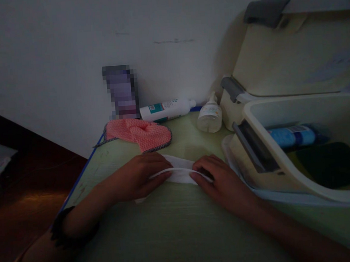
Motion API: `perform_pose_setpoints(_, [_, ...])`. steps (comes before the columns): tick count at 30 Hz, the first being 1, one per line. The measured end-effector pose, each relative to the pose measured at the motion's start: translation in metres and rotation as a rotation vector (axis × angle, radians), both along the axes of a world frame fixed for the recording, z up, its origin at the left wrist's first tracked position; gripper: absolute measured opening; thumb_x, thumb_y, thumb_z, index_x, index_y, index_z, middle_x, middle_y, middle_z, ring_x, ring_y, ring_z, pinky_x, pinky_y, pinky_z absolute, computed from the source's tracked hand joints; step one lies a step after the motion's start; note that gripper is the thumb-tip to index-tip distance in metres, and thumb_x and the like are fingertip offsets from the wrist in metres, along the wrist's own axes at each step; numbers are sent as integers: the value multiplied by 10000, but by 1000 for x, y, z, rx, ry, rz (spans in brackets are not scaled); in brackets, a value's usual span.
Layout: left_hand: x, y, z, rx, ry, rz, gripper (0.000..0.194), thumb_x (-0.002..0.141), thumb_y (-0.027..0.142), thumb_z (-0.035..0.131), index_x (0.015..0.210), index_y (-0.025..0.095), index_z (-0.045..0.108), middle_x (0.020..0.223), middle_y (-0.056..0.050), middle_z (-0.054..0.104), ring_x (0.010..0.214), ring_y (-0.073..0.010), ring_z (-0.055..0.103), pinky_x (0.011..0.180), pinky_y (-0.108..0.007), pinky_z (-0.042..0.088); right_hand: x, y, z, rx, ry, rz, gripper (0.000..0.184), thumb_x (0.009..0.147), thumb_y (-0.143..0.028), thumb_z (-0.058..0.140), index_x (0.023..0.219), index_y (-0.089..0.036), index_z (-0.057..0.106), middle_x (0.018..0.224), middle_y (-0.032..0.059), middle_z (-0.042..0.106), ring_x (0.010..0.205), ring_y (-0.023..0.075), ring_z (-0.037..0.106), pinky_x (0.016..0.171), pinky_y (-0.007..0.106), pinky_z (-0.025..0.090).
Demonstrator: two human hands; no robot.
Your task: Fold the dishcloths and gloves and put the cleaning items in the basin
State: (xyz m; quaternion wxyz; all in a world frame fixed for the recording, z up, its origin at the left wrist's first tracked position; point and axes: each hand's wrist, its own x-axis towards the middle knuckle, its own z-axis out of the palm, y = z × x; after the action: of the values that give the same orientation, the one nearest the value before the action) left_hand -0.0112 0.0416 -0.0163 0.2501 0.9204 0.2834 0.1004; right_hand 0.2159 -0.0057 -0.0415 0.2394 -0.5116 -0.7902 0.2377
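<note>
A thin white cloth (182, 175), perhaps a wipe, is stretched between my two hands just over the green tabletop. My left hand (143, 175) pinches its left part between thumb and fingers. On the right side, my right hand (212, 174) has thumb and fingers closed on the other part. One edge of the cloth is folded up into a curved line between the thumbs. A corner of it shows beneath my left hand. Behind my left hand lies a pink cleaning cloth (139, 134) with a dark border.
A white bottle (167, 109) lies along the wall beside a clear pump bottle (210, 114). At the right stands a cream storage box (253, 141), lid raised, holding a blue bottle (295, 135) and a dark green scouring pad (334, 163). A pixelated object (122, 90) leans on the wall.
</note>
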Motion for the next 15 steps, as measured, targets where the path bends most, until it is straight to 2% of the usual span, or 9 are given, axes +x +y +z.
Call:
perform_pose_setpoints(6, [-1, 3, 4, -61, 35, 153, 291, 941, 291, 337, 886, 134, 577, 808, -45, 621, 720, -139, 584, 676, -249, 461, 1, 1, -1, -38, 8, -78, 144, 895, -281, 457, 948, -191, 556, 872, 50, 625, 826, 187, 566, 744, 352, 452])
perform_pose_setpoints(12, [1, -2, 3, 3, 77, 183, 251, 829, 350, 550, 993, 161, 571, 957, -49, 630, 870, -184, 590, 740, -276, 454, 1, 0, -2, 20, -27, -36, 131, 885, -233, 467, 926, -181, 580, 881, 53, 643, 848, 198, 569, 771, 367, 449])
perform_pose_setpoints(15, [4, -4, 0, 33, 99, 170, 188, 858, 323, 502, 905, 164, 588, 885, -45, 617, 832, -180, 581, 732, -288, 450, 0, 0, -2, 25, -14, -28, 143, 890, -176, 440, 956, -180, 566, 920, 55, 638, 874, 193, 566, 792, 369, 451])
